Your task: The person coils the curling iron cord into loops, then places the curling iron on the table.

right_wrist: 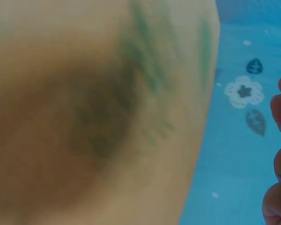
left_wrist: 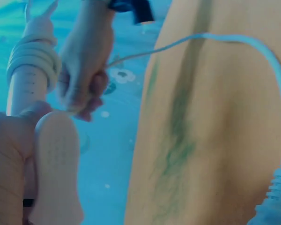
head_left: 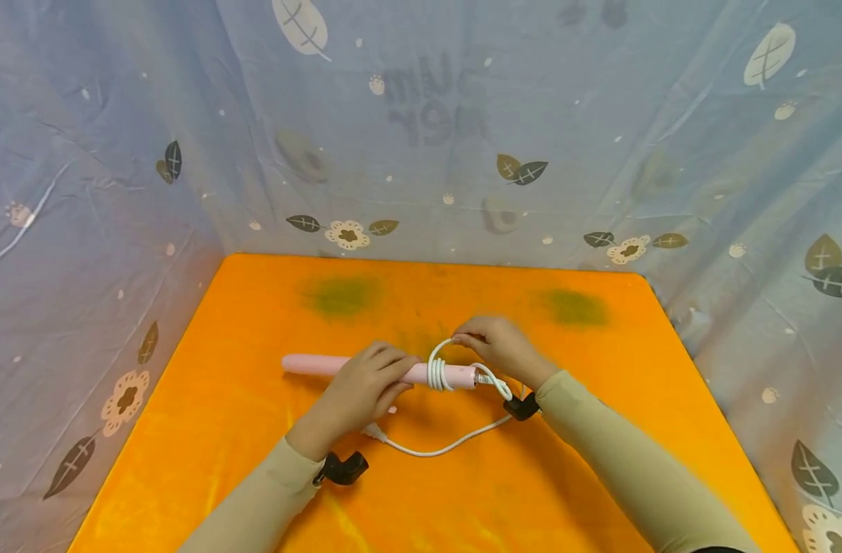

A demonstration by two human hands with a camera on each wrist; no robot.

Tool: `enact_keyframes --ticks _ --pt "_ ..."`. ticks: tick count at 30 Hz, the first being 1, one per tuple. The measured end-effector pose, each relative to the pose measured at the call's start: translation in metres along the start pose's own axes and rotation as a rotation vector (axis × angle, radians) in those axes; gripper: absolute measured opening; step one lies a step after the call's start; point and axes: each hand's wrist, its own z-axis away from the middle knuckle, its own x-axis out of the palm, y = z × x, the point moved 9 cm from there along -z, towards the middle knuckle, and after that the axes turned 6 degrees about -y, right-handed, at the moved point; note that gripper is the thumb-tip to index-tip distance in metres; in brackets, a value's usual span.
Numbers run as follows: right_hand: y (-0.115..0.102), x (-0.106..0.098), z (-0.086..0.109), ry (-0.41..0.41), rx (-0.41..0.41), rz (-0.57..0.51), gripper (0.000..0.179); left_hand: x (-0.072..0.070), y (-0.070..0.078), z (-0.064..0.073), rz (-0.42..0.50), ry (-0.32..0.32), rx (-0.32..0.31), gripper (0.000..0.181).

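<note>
A pink curling iron (head_left: 316,364) is held level over the table, its long barrel pointing left. My left hand (head_left: 366,388) grips it around the middle. White cord (head_left: 438,374) is wound in several turns around the handle, right of that hand. Above the handle, my right hand (head_left: 495,347) pinches the cord between thumb and fingers, drawing a loop up from the coils. In the left wrist view, the pale lever (left_wrist: 58,164) of the iron stands out beside the left thumb. Only fingertips (right_wrist: 278,201) of the right hand show in the right wrist view.
The loose end of the cord curves over the orange table (head_left: 255,461) to a white plug (head_left: 375,432) near the left wrist. A patterned grey-blue curtain (head_left: 435,192) surrounds the table's back and sides. Each wrist wears a black camera mount (head_left: 345,468).
</note>
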Motion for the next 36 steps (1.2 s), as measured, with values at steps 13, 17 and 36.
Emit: enact_keyframes --ticks 13,17,36 --pt "-0.013 0.056 0.021 -0.031 0.023 -0.005 0.022 -0.010 -0.022 0.001 0.060 0.126 -0.170 0.040" --pt "-0.033 0.058 0.028 0.028 -0.088 0.126 0.015 -0.010 -0.031 0.002 0.075 0.155 -0.233 0.041" --pt "-0.121 0.024 0.043 0.170 -0.392 0.599 0.013 0.020 -0.035 -0.007 -0.050 0.070 -0.227 0.041"
